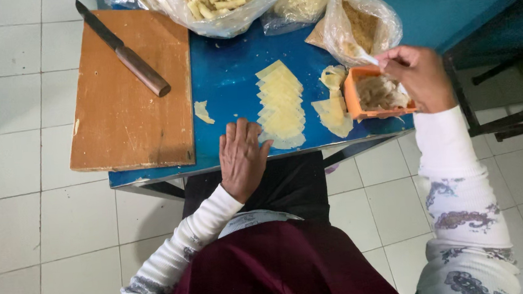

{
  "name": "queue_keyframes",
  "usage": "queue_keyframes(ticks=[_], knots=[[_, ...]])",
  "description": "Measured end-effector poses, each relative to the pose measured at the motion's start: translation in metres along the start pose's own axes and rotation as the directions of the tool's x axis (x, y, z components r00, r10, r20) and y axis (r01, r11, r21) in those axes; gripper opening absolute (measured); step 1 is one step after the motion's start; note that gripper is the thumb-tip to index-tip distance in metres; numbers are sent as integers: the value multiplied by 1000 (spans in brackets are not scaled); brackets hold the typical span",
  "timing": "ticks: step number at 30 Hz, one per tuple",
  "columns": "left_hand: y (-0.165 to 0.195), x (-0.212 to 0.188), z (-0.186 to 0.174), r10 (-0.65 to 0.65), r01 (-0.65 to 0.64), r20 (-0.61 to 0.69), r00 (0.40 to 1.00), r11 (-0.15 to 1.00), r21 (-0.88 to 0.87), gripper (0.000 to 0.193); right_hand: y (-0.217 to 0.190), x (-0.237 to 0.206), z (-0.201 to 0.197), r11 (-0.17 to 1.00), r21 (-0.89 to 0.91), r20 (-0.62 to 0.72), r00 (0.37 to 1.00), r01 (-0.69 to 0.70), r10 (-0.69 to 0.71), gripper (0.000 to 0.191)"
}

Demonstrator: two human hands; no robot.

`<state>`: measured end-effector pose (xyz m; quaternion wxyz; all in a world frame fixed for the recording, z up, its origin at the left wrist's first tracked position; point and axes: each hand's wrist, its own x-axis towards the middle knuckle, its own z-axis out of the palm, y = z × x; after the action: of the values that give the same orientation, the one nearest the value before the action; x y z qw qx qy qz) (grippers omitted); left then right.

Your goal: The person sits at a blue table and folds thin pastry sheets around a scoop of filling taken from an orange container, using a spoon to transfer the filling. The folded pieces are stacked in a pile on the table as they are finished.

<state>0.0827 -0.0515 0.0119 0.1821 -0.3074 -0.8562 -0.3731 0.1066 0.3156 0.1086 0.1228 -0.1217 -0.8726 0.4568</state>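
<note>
My left hand [243, 156] rests flat, fingers apart, on the blue table [231, 81] near its front edge, touching the lower end of a row of overlapping pale dough wrappers [281, 105]. My right hand [416, 77] is pinched on a small white spoon [371, 57] over an orange square container [353, 99] holding a pale shredded filling [380, 93]. A couple of loose wrappers [333, 111] lie just left of the container.
A wooden cutting board [128, 114] with a knife [123, 50] on it overhangs the table's left side. Plastic bags of rolled pastries [219, 4] and crumbs [361, 24] sit at the back. A dough scrap [203, 112] lies nearby. Dark chair legs [508, 124] stand right.
</note>
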Motion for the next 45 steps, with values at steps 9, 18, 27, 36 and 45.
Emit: queue_keyframes(ticks=[9, 18, 27, 36, 45], knots=[[2, -2, 4, -29, 28, -23, 999, 999, -37, 29, -35, -89, 86, 973, -212, 187, 981, 92, -52, 14], [3, -5, 6, 4, -8, -55, 998, 998, -67, 14, -43, -119, 124, 620, -599, 129, 825, 507, -550, 8], [1, -5, 14, 134, -137, -30, 990, 986, -93, 7, -46, -137, 122, 419, -734, 176, 745, 535, -643, 18], [4, -1, 10, 28, -40, -41, 999, 944, -327, 18, -37, -130, 111, 464, -756, 83, 771, 462, -632, 9], [3, 4, 7, -38, 90, 115, 993, 866, -492, 31, 11, -4, 32, 457, -883, -200, 795, 108, -573, 7]])
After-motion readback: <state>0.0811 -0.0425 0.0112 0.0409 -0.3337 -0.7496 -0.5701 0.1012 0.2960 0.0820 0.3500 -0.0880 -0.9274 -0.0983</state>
